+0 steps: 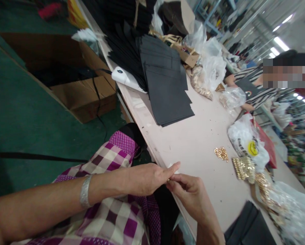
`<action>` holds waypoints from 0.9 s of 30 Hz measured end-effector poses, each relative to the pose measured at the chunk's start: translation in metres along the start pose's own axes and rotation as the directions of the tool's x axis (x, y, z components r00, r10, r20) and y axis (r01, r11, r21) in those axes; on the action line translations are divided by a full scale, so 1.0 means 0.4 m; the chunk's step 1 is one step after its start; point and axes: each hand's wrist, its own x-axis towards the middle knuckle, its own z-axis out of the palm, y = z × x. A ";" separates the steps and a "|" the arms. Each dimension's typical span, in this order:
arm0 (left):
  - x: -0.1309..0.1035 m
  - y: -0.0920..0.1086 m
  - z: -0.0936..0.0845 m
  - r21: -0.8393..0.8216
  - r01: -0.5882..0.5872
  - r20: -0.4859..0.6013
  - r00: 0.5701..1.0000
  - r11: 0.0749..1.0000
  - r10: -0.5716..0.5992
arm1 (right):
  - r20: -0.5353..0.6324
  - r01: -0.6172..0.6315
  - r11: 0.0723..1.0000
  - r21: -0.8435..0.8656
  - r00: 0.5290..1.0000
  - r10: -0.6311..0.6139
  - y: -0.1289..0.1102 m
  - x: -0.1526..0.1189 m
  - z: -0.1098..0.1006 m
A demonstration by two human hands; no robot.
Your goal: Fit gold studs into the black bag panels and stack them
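Note:
My left hand point(152, 177), with a silver bracelet on its wrist, is at the table's front edge. Its index finger points forward, and the other fingers curl under, partly hidden. Thumb and fingertips of my right hand point(190, 192) are pinched together against it. A tiny gold-coloured metal piece point(168, 180) shows between the two hands; its exact kind is too small to tell. Farther right on the table lie a small pile of gold metal pieces point(221, 154) and a fuller heap of gold hardware point(243, 168).
Black flat panels point(167, 88) are stacked ahead, beside a white device point(128, 80). More black pieces point(250, 226) lie at lower right. Plastic bags point(248, 139) line the far side, where a person in a striped top point(254, 86) sits. An open cardboard box point(83, 98) stands left.

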 end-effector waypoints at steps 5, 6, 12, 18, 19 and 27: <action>-0.004 -0.003 -0.014 0.041 0.042 -0.015 0.999 0.998 -0.041 | -0.132 -0.025 0.998 -0.050 0.991 0.018 -0.015 0.029 0.031; -0.005 -0.004 -0.018 0.044 0.058 -0.020 0.998 0.997 -0.057 | -0.151 -0.018 0.998 -0.052 0.988 0.010 -0.019 0.037 0.038; -0.011 -0.028 -0.060 -0.114 0.198 -0.222 0.950 0.974 -0.219 | -0.209 0.126 0.991 -0.042 0.969 -0.132 -0.049 0.125 0.052; -0.024 -0.091 -0.138 -0.827 0.166 -0.327 0.635 0.537 -0.700 | -0.355 0.248 0.920 -0.304 0.867 -0.351 -0.088 0.386 -0.021; -0.027 -0.103 -0.152 -0.879 0.134 -0.296 0.599 0.458 -0.744 | -0.349 0.260 0.885 -0.386 0.847 -0.401 -0.093 0.437 -0.030; -0.048 -0.171 -0.212 -0.868 0.090 -0.438 0.326 0.489 -0.838 | -0.037 0.355 0.576 -0.736 0.829 -0.558 -0.076 0.493 -0.014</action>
